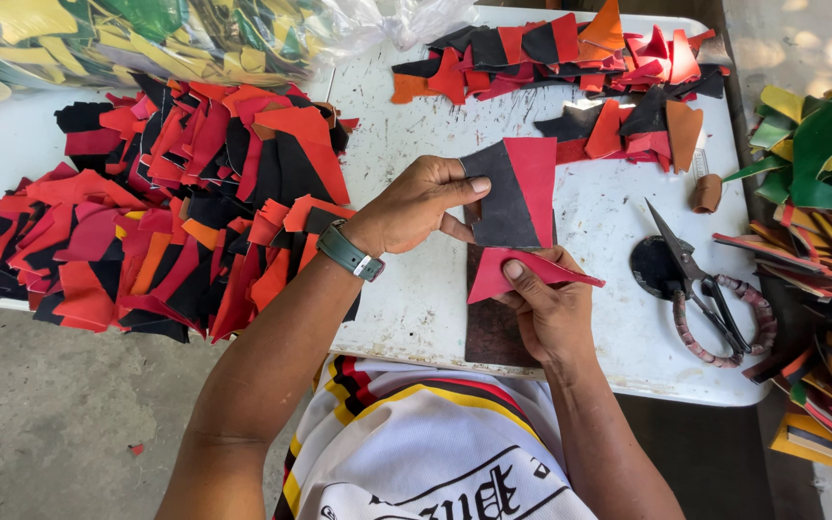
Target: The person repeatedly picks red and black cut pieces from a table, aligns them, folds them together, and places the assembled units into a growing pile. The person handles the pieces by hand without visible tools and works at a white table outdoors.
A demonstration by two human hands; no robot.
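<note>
My left hand (418, 204) pinches a joined black-and-red leather piece (514, 191), held upright over the white table (406, 289). My right hand (549, 306) grips a separate red leather piece (524, 272) just below it, thumb on top. Both hands hover above a dark brown rectangular pad (489, 327) lying at the table's near edge. A green watch is on my left wrist.
A big heap of red, black and orange leather cut-outs (161, 207) covers the table's left. A smaller pile (585, 72) lies at the back. Scissors (710, 294) rest at the right by a small roll (706, 193). Green and yellow pieces (816, 144) are stacked far right.
</note>
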